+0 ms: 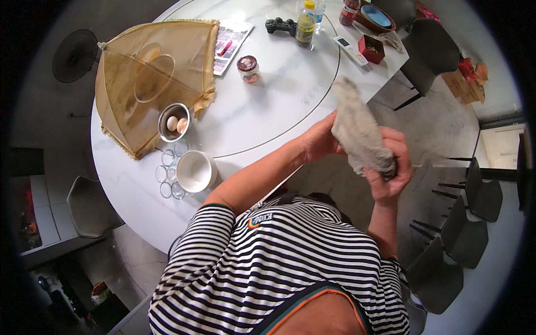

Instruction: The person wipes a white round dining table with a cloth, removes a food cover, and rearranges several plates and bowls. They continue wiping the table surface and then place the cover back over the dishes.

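A bunched grey-beige cloth (pixel 362 127) is held up off the table's right front edge, partly smeared by motion. My right hand (pixel 395 159) is closed round its lower end, thumb and fingers pressing in from both sides. Against the cloth's left side is my left hand (pixel 322 138), closed on it, with its fingertips hidden behind the fabric. The white marble-look table (pixel 279 120) lies under and left of my left forearm. Closest to that forearm on the table is a white bowl (pixel 195 171).
Beside the bowl stand several clear glasses (pixel 166 173) and a metal bowl (pixel 173 107) with eggs. A tan mesh food cover (pixel 125 72), a lidded jar (pixel 248 69), a game controller (pixel 281 25), bottles (pixel 306 25), a remote (pixel 350 51) and a red box (pixel 371 48) occupy the table. Grey chairs (pixel 463 240) stand right.
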`<state>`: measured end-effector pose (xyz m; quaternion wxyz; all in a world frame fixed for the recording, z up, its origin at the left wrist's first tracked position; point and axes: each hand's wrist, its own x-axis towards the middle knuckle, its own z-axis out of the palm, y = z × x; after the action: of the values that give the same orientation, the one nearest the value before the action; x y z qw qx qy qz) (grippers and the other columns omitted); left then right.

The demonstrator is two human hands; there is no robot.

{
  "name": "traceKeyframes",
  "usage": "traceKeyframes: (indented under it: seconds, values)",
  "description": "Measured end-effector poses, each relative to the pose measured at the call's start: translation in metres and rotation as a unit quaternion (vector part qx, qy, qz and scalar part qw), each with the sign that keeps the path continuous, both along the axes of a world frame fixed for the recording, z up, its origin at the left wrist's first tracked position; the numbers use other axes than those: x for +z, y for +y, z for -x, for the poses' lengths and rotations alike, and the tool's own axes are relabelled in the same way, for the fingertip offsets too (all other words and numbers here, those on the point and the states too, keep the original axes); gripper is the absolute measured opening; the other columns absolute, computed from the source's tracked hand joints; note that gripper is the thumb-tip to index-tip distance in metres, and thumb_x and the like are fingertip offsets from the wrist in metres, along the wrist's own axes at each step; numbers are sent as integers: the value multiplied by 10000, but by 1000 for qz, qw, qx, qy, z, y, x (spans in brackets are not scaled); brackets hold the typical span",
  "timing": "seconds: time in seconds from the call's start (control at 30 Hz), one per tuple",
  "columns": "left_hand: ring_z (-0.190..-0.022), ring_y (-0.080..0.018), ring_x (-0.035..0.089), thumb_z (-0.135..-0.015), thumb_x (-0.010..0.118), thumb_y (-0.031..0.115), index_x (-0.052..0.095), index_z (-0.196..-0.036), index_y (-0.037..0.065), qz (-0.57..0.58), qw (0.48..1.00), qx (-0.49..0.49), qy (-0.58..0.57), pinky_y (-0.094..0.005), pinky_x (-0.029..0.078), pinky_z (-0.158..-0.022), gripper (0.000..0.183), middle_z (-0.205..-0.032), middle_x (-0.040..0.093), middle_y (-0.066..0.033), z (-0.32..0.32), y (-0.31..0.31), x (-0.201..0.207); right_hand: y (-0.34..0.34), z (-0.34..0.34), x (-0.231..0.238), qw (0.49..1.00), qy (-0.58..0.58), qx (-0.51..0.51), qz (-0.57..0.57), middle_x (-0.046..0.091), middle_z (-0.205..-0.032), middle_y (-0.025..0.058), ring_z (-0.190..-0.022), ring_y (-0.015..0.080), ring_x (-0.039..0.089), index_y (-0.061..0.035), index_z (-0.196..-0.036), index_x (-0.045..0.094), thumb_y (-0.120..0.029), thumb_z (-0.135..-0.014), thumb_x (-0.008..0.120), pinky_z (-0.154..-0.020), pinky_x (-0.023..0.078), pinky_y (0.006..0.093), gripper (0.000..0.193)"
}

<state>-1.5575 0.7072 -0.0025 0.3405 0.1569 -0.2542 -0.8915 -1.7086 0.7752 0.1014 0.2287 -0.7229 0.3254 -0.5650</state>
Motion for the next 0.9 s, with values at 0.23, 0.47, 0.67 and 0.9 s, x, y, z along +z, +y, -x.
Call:
traceKeyframes:
  seconds: [0.23,0.47,0.67,0.9]
  values:
    - [-1101,-195,619,-960,616,309,545,-1263,78,17,957,286,-34,-363,510,-962,387,-1226,628,-76,-40,-88,-5,-107,35,-10,972,217,-62,60,581,-902,61,-940,282,606,-90,-883,580,-46,-564,819,-909,440,442,401]
    - [-1083,-185,617,-879,678,91,561,-1271,23,57,856,478,-190,-349,508,-936,415,-1248,623,-77,-28,-146,-62,-246,85,-105,889,413,-47,193,606,-977,54,-1061,272,596,-77,-864,581,-7,-693,671,-976,443,446,205]
    - [-938,-191,672,-862,580,40,588,-1269,11,-75,774,329,-536,-290,542,-713,408,-1185,656,-135,-35,-99,-105,-319,143,-157,920,377,108,5,642,-1023,94,-1056,299,589,-45,-979,618,8,-730,686,-946,458,428,264]
    - [-850,-172,662,-923,641,120,515,-1327,45,-178,679,484,-522,-281,532,-660,429,-1156,628,-121,-11,-64,-103,-410,33,-139,971,146,116,-149,588,-1257,129,-1148,281,578,-58,-1364,478,-204,-752,824,-934,489,407,718]
